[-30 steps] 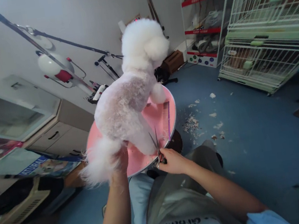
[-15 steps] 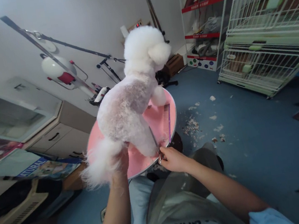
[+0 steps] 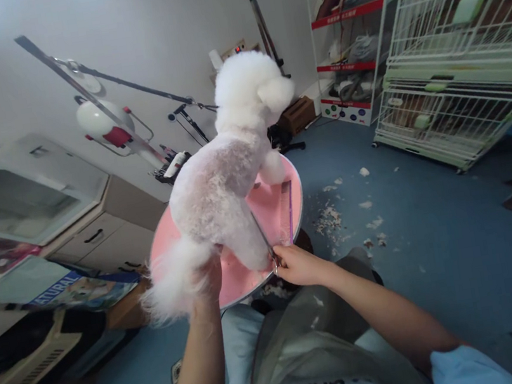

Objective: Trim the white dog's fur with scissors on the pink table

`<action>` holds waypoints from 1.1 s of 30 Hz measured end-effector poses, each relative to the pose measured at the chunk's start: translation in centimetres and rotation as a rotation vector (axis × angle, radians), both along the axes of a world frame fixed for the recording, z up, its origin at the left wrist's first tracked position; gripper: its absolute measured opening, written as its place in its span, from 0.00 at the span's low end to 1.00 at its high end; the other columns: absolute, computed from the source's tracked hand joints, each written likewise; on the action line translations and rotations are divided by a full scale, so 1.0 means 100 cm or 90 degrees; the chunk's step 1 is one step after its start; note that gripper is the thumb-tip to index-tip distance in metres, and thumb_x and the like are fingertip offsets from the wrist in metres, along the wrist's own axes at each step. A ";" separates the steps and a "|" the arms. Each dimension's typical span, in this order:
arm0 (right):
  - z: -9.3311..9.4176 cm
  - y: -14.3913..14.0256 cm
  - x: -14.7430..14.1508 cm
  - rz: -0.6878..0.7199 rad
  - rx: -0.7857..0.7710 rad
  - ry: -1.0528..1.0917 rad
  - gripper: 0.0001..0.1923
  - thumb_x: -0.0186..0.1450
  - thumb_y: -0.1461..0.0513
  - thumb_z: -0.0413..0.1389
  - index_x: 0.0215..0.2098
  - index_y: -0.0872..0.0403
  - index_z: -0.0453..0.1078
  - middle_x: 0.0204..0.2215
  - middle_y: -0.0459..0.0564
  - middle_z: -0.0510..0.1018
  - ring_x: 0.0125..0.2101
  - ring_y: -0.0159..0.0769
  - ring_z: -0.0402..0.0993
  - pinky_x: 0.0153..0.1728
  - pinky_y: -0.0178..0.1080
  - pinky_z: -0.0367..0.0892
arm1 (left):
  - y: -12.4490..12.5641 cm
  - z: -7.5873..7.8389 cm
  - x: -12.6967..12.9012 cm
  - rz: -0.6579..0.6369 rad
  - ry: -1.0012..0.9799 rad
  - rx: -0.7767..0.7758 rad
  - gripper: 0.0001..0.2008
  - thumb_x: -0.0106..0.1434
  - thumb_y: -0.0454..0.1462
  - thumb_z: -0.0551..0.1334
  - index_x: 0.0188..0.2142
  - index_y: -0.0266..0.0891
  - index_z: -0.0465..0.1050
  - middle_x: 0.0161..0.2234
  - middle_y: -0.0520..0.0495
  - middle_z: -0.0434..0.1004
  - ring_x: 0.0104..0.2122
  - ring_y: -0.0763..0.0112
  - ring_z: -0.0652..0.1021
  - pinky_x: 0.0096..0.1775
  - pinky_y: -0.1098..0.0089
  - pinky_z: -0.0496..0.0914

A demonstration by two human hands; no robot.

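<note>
A fluffy white dog (image 3: 216, 185) stands on a round pink grooming table (image 3: 237, 286), its head turned to the right. My right hand (image 3: 302, 266) is closed on the handles of a pair of scissors (image 3: 264, 236). Their long blades point up and away, alongside the hind leg nearest the table's right edge. At the dog's rear, my left hand (image 3: 212, 280) reaches in beneath the bushy tail (image 3: 176, 281). Tail fur and the dog's body hide its fingers. A purple-backed comb (image 3: 289, 210) lies on the table to the right of the dog.
A dark grooming strap (image 3: 134, 87) runs from a slanted arm (image 3: 71, 85) to the dog's neck. Clipped hair (image 3: 330, 218) litters the blue floor. Wire cages (image 3: 450, 73) and a shelf rack (image 3: 347, 63) stand at the right; a cabinet (image 3: 106, 221) is at the left.
The scissors and my right hand have shifted slightly, with the blades leaning a little more to the left. My left hand stays beneath the tail. The whole view has moved slightly.
</note>
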State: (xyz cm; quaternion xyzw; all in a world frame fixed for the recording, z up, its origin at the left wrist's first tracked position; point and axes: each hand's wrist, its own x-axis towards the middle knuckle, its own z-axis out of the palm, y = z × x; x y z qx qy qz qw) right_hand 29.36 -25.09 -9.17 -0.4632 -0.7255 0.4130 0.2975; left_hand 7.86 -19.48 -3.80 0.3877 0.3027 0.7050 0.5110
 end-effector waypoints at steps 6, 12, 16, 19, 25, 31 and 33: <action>0.004 0.002 0.000 -0.010 0.010 -0.004 0.09 0.58 0.71 0.55 0.30 0.53 0.60 0.25 0.42 0.69 0.25 0.30 0.64 0.27 0.33 0.53 | 0.000 0.000 0.000 -0.004 0.010 -0.006 0.26 0.38 0.36 0.79 0.39 0.42 0.80 0.39 0.52 0.79 0.39 0.69 0.78 0.43 0.68 0.78; 0.013 -0.006 -0.014 -0.084 0.046 -0.096 0.05 0.62 0.66 0.58 0.36 0.56 0.67 0.34 0.53 0.78 0.34 0.38 0.73 0.34 0.35 0.60 | 0.001 -0.002 -0.001 -0.004 0.001 -0.012 0.26 0.38 0.37 0.79 0.40 0.42 0.80 0.43 0.52 0.79 0.43 0.67 0.78 0.47 0.65 0.78; 0.020 -0.012 -0.023 -0.117 0.019 -0.185 0.07 0.65 0.68 0.52 0.41 0.58 0.70 0.38 0.57 0.80 0.38 0.41 0.76 0.37 0.37 0.62 | 0.002 -0.002 -0.001 -0.007 -0.003 -0.022 0.24 0.39 0.37 0.78 0.39 0.42 0.80 0.44 0.51 0.79 0.44 0.65 0.77 0.47 0.64 0.79; 0.023 -0.014 -0.026 -0.128 0.025 -0.192 0.09 0.65 0.63 0.56 0.43 0.57 0.70 0.40 0.57 0.80 0.40 0.43 0.77 0.38 0.38 0.63 | 0.001 0.001 0.001 -0.006 -0.005 -0.025 0.25 0.37 0.36 0.79 0.38 0.42 0.81 0.46 0.51 0.78 0.44 0.67 0.77 0.46 0.66 0.79; 0.027 -0.013 -0.024 -0.116 0.021 -0.223 0.10 0.66 0.67 0.51 0.44 0.57 0.70 0.40 0.57 0.81 0.40 0.42 0.78 0.38 0.38 0.63 | 0.000 0.004 0.003 0.005 -0.009 -0.030 0.28 0.36 0.38 0.79 0.40 0.43 0.80 0.46 0.50 0.77 0.44 0.66 0.77 0.43 0.67 0.79; 0.027 -0.010 -0.023 -0.117 0.024 -0.176 0.07 0.64 0.65 0.55 0.41 0.56 0.70 0.39 0.56 0.80 0.39 0.42 0.77 0.37 0.37 0.62 | 0.000 0.003 0.003 0.008 -0.003 -0.029 0.28 0.36 0.40 0.80 0.40 0.43 0.80 0.46 0.49 0.76 0.44 0.67 0.76 0.44 0.67 0.78; 0.027 -0.007 -0.022 -0.115 0.019 -0.169 0.07 0.64 0.68 0.52 0.40 0.57 0.70 0.37 0.56 0.80 0.37 0.40 0.76 0.37 0.37 0.62 | -0.001 0.003 0.004 0.008 0.001 -0.031 0.29 0.35 0.41 0.80 0.40 0.44 0.80 0.47 0.49 0.76 0.45 0.67 0.75 0.45 0.67 0.78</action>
